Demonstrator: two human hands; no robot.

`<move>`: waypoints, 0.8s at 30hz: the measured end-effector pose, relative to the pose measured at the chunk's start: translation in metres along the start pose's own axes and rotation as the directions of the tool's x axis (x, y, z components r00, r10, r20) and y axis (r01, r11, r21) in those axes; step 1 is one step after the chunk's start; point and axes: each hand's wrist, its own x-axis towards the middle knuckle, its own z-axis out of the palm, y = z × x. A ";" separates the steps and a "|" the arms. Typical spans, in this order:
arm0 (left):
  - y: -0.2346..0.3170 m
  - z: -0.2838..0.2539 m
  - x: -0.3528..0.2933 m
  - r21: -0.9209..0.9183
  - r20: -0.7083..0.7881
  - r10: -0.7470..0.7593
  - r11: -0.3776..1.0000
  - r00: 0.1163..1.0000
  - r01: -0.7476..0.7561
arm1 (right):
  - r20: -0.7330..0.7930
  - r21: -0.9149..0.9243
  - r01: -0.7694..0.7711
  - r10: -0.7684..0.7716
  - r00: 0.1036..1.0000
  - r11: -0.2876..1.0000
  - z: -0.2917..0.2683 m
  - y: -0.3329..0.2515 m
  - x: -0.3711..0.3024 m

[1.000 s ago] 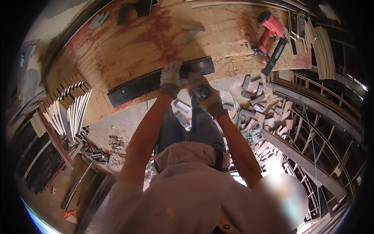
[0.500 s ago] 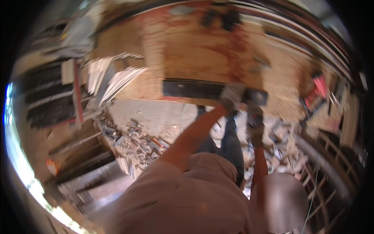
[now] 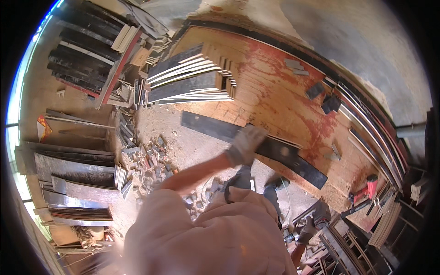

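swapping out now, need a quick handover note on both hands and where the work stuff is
Left hand: gloved, pressed flat on the long dark board lying along the near edge of the plywood worktable.
Right hand: gloved, low at the side, gripping a power tool; type unclear.
Stacked strips sit at the table's left end; red nail gun at its right.
Nothing shows whether the board is fixed yet.

The long plank (image 3: 256,144) lies across the plywood table's (image 3: 275,91) near edge, the left hand (image 3: 245,144) on its middle; stacked boards (image 3: 192,75) sit behind it to the left (a nail gun (image 3: 364,190) far right), offcuts (image 3: 151,162) below on the floor
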 end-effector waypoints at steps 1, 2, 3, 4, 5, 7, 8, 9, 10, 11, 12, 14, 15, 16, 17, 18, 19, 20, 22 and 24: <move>-0.045 -0.012 -0.020 0.084 -0.021 0.012 0.996 1.000 -0.010 | -0.187 0.144 0.147 -0.119 0.975 0.979 0.017 -0.003 -0.002; -0.091 -0.023 -0.039 0.166 -0.036 0.023 0.986 0.999 -0.016 | -0.180 0.241 0.093 -0.050 0.982 0.966 0.038 -0.029 -0.022; -0.126 -0.040 -0.044 0.157 -0.054 -0.011 0.987 0.998 0.019 | -0.212 0.254 0.140 -0.086 0.973 0.957 0.045 -0.020 -0.018; -0.158 -0.056 -0.050 0.149 -0.072 -0.049 0.987 0.996 0.060 | -0.225 0.226 0.207 -0.156 0.962 0.952 0.046 0.004 -0.003; -0.199 -0.060 -0.068 -0.165 -0.109 -0.282 0.951 0.953 0.262 | -0.216 0.207 0.283 -0.238 0.947 0.937 0.045 0.041 0.020; -0.259 -0.074 -0.083 -0.016 -0.046 -0.416 0.910 0.908 0.415 | -0.328 -0.115 0.249 -0.273 0.904 0.962 0.053 0.060 0.027; -0.275 -0.079 -0.061 0.420 0.014 -0.323 0.861 0.946 0.288 | -0.457 -0.351 0.119 -0.281 0.844 0.929 0.051 0.054 0.016; -0.286 -0.092 -0.058 0.361 -0.016 -0.399 0.853 0.917 0.377 | -0.378 -0.171 0.201 -0.253 0.891 0.965 0.066 0.031 -0.003; -0.294 -0.101 -0.057 0.297 -0.037 -0.479 0.833 0.877 0.467 | -0.286 0.017 0.258 -0.242 0.927 0.966 0.082 0.008 -0.026; -0.304 -0.110 -0.053 0.374 0.032 -0.489 0.815 0.872 0.443 | -0.313 0.006 0.278 -0.262 0.913 0.961 0.093 0.003 -0.032; -0.316 -0.106 -0.052 0.383 0.022 -0.496 0.806 0.868 0.451 | -0.250 0.051 0.263 -0.242 0.937 0.964 0.095 -0.001 -0.037; -0.337 -0.092 -0.054 0.403 -0.001 -0.509 0.788 0.861 0.467 | -0.263 0.056 0.249 -0.227 0.938 0.967 0.106 0.000 -0.036; -0.339 -0.086 -0.055 0.420 -0.066 -0.505 0.768 0.860 0.483 | -0.253 0.029 0.345 -0.327 0.911 0.938 0.108 0.001 -0.033; -0.343 -0.084 -0.061 0.386 -0.092 -0.523 0.766 0.847 0.515 | -0.225 0.009 0.431 -0.418 0.880 0.902 0.112 0.004 -0.030; -0.347 -0.082 -0.067 0.350 -0.119 -0.542 0.761 0.832 0.546 | -0.219 0.004 0.414 -0.403 0.889 0.910 0.113 0.007 -0.028; -0.350 -0.079 -0.074 0.314 -0.145 -0.562 0.754 0.814 0.577 | -0.227 0.002 0.372 -0.362 0.904 0.928 0.112 0.011 -0.028; -0.342 -0.075 -0.067 0.308 -0.117 -0.563 0.762 0.818 0.569 | -0.249 -0.003 0.336 -0.327 0.912 0.942 0.113 0.008 -0.030; -0.339 -0.071 -0.071 0.230 -0.319 -0.426 0.831 0.846 0.506 | -0.260 -0.005 0.312 -0.303 0.917 0.950 0.113 0.005 -0.034; -0.320 -0.050 -0.055 -0.099 -0.507 -0.703 0.623 0.500 0.776 | -0.288 -0.020 0.284 -0.277 0.917 0.959 0.112 0.000 -0.040; -0.355 -0.035 -0.091 -0.602 -0.434 -0.871 0.470 0.229 0.645 | -0.269 -0.016 0.261 -0.255 0.929 0.965 0.119 -0.008 -0.043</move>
